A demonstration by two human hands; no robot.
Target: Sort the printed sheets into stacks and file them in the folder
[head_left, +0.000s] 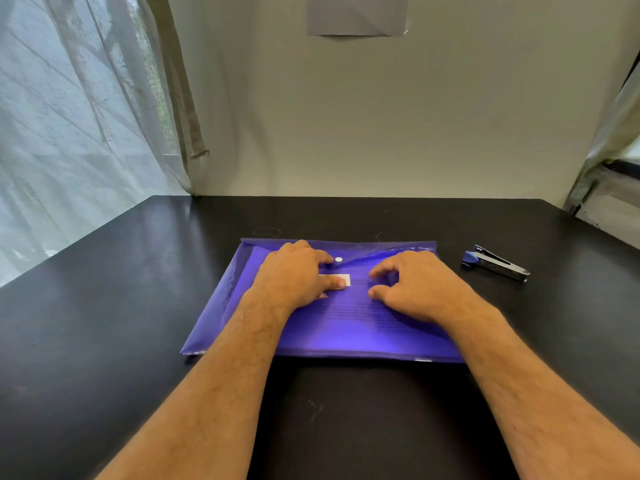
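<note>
Black and glossy, the worktop [138, 306] is set against a plain pale wall, with sheer curtains hanging at the left.

Grip, left: the left hand [294, 271] is laid palm down on the translucent purple plastic snap folder [339, 327], fingers extended towards the white snap button [338, 259] and the thumb pressed on a small white label [346, 280]. Nothing is grasped; the grip is released and pressing.

Grip, right: the right hand [412, 285] is rested on the folder just right of the label, fingers loosely curled with the tips on the plastic. Whether the flap edge is pinched cannot be told; no object is seen enclosed.

Folder: it is laid flat at the middle of the worktop, flap [388, 252] folded over along the far edge. Lines of print are visible through the plastic, so printed sheets are judged to be inside.

Surroundings: a blue and silver metal stapler [495, 263] is lying well apart to the right. A pale sheet of paper [356, 15] is fixed to the wall above.

Progress: no loose sheets or stacks are seen on the worktop. Sorting and filing are judged done or nearly so. The flap's right portion appears slightly raised, so fastening of the snap is judged the remaining step.
</note>
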